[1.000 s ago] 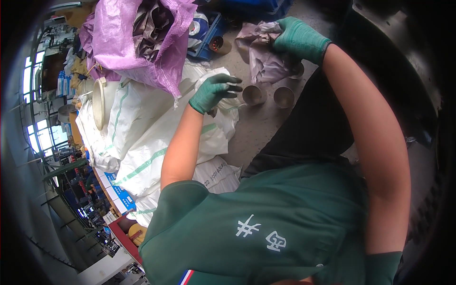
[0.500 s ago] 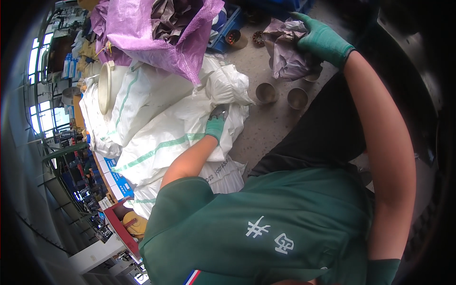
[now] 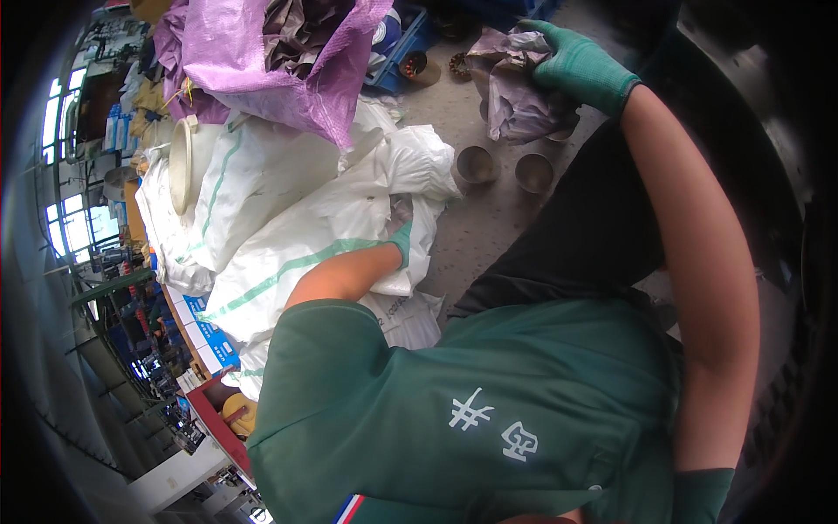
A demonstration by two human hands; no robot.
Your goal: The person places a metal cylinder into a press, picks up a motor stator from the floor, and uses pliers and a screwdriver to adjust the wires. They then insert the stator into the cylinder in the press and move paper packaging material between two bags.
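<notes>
In the head view, the right hand [image 3: 585,70], in a knitted green glove at the upper right of the frame, grips a crumpled, greyish-purple sheet of paper-like wrapping [image 3: 515,100] by its right side. The thumb juts out along the top edge; the other fingers are mostly hidden, so how tightly they close cannot be told. The wrapping hangs over the grey floor [image 3: 489,231], probably held because so limp a sheet would slump otherwise.

Just below it stand two round, open-topped metal cups [image 3: 477,164] [image 3: 534,173], side by side with mouths up, seemingly so their insides stay reachable.

At the centre, the left hand [image 3: 402,243], in a matching glove, reaches into a fold or opening of a white woven plastic sack with green stripes [image 3: 305,240]. Its fingers are out of sight, so whether they grip anything cannot be told.

At the upper left, a purple woven sack [image 3: 227,65] gapes, likely propped by the dark crumpled wrapping [image 3: 301,35] filling it.
</notes>
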